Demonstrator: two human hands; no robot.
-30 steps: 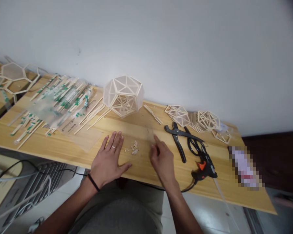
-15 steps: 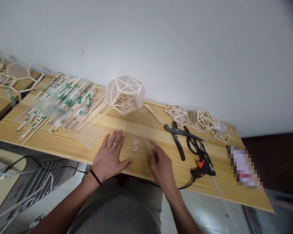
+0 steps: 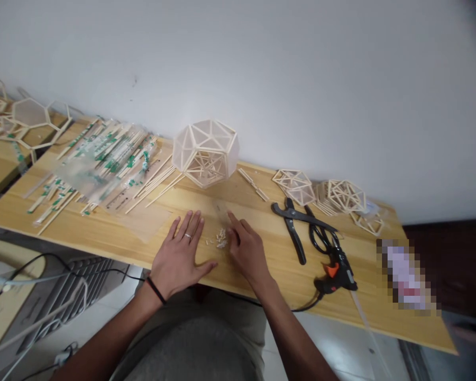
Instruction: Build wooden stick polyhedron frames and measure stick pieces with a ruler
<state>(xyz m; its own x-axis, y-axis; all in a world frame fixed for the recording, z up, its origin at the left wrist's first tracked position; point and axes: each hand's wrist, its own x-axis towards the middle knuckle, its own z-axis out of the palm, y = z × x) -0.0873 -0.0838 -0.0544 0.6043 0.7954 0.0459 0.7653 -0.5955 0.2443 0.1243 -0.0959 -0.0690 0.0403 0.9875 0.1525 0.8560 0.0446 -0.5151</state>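
Observation:
My left hand (image 3: 178, 254) lies flat on the wooden table (image 3: 158, 211), fingers stretched out and thumb pointing right. A ring is on one finger, and nothing is held. Just to its right is a small heap of pale bits (image 3: 221, 239), like short stick offcuts. My right hand (image 3: 246, 248) is closed beside the heap, index finger extended forward. From it a thin translucent piece (image 3: 219, 209) reaches out, blurred by motion; its exact kind is unclear. The right fingertips partly cover the edge of the heap.
Behind the hands stands a stick-framed polyhedron (image 3: 206, 151). Wrapped chopsticks (image 3: 115, 151) pile up at left. Pliers (image 3: 291, 222) and a black glue gun (image 3: 339, 270) with its cord lie at right, near smaller stick frames (image 3: 293, 185). The table's front edge is close to my body.
My right hand has moved left with the translucent piece, from the open side of the heap to right against it. My left hand stays flat. The view has shifted slightly.

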